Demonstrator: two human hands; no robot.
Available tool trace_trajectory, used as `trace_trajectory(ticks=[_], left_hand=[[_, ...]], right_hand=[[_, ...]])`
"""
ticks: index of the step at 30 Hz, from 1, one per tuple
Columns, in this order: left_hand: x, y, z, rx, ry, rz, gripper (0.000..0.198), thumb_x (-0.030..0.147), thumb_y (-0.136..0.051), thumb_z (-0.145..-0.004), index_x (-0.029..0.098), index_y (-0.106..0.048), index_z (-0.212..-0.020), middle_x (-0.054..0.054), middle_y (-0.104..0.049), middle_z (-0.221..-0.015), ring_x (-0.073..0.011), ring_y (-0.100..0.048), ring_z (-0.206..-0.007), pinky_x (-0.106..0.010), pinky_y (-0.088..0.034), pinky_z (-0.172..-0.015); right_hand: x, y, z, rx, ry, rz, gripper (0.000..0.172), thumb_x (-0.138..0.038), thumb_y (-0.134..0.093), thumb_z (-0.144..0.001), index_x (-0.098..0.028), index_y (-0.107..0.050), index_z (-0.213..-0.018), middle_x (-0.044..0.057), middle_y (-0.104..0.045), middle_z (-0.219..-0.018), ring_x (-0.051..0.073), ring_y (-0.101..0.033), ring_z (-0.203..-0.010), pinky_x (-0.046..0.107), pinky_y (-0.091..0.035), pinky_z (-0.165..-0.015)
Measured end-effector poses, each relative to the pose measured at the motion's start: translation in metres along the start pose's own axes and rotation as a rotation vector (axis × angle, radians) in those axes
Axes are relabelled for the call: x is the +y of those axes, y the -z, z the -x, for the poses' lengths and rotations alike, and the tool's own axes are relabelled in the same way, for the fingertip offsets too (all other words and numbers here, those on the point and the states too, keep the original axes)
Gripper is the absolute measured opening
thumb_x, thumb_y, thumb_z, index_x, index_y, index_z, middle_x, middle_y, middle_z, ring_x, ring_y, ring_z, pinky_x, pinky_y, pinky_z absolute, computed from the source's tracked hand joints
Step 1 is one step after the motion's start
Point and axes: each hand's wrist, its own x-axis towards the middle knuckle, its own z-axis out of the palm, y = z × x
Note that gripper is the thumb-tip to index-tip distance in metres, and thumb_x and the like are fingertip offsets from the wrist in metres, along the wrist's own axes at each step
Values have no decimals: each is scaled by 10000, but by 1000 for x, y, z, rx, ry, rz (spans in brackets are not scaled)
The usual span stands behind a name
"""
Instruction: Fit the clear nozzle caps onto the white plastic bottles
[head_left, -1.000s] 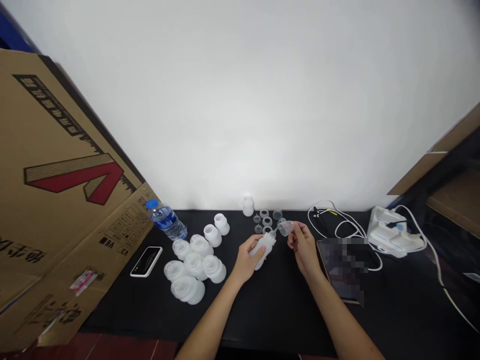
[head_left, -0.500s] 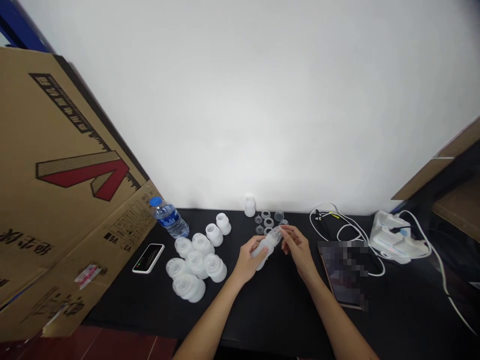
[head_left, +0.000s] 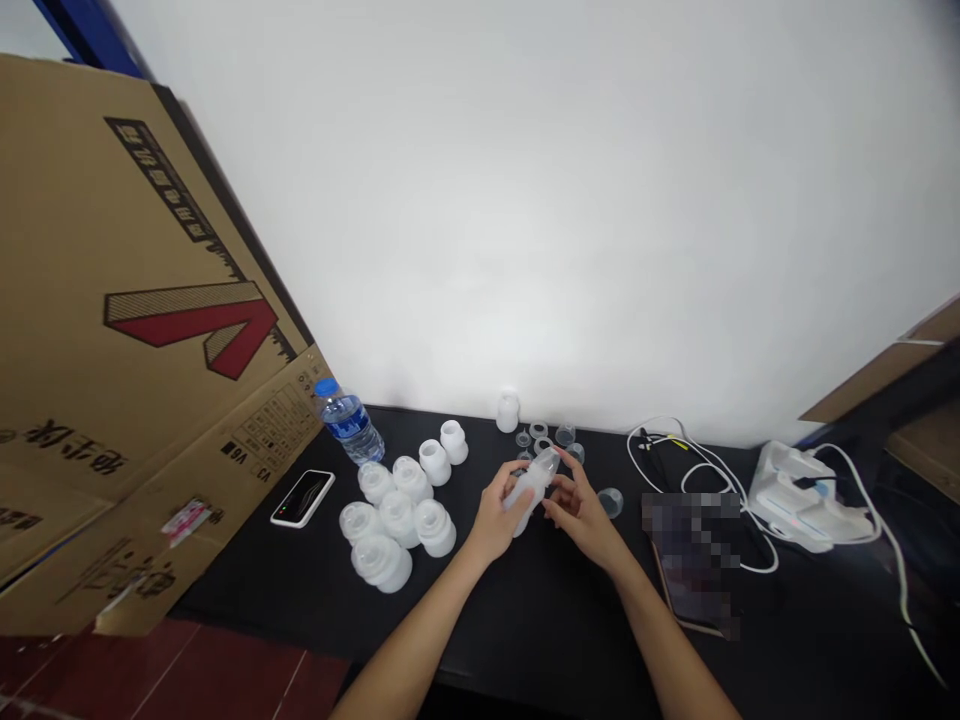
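Note:
My left hand [head_left: 501,515] is wrapped round the milky-white body of a small baby bottle [head_left: 531,487]. The bottle leans up and to the right, its clear pointed top [head_left: 546,462] facing away from me. Curled fingers of my right hand [head_left: 581,508] are at that top and its collar, the index finger close to the tip. Just beyond the bottle lie clear rings [head_left: 538,430] and small nipple-like pieces [head_left: 523,438], partly covered by my hands. Clear dome caps [head_left: 565,435] sit behind my right hand, and another clear cap [head_left: 612,502] lies to its right.
Several capped white bottles [head_left: 397,517] stand grouped at left, with two open white bottles [head_left: 435,462] behind. Another white bottle [head_left: 508,411] is by the wall. A water bottle [head_left: 349,425], phone-like device [head_left: 302,498], tablet [head_left: 690,570], cables and white charger [head_left: 806,500] surround them.
My right hand has shifted from pinching the bottle's tip to lying lower alongside its clear top. A clear cap now shows to the right of that hand. The view has turned slightly.

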Motion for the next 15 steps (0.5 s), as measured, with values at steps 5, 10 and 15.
trace_trajectory(ticks=[5, 10, 15], left_hand=[[0, -3, 3, -25, -1, 14, 564, 590, -677, -1000, 220, -628, -1423, 19, -609, -801, -166, -596, -709, -288, -497, -693], [3, -4, 3, -29, 22, 18, 555, 576, -695, -979, 205, -596, -1380, 44, -593, -740, -150, -572, -649, -266, -446, -651], [7, -1, 6, -39, -27, -111, 400, 494, -656, -1006, 207, -643, -1285, 54, -550, -708, -147, -542, -639, -262, -411, -636]], right_hand=[[4, 0, -1, 62, 29, 64, 743, -253, -738, -921, -325, -394, -1576, 69, -700, -1214, 153, -658, -796, 268, -561, -639], [8, 1, -3, 135, -1, 93, 602, -229, -671, -872, -276, -490, -1445, 69, -711, -1178, 161, -698, -767, 226, -524, -522], [-1, 4, -2, 153, -35, 54, 426, -281, -662, -884, -248, -537, -1290, 0, -748, -965, 143, -715, -592, 218, -467, -487]])
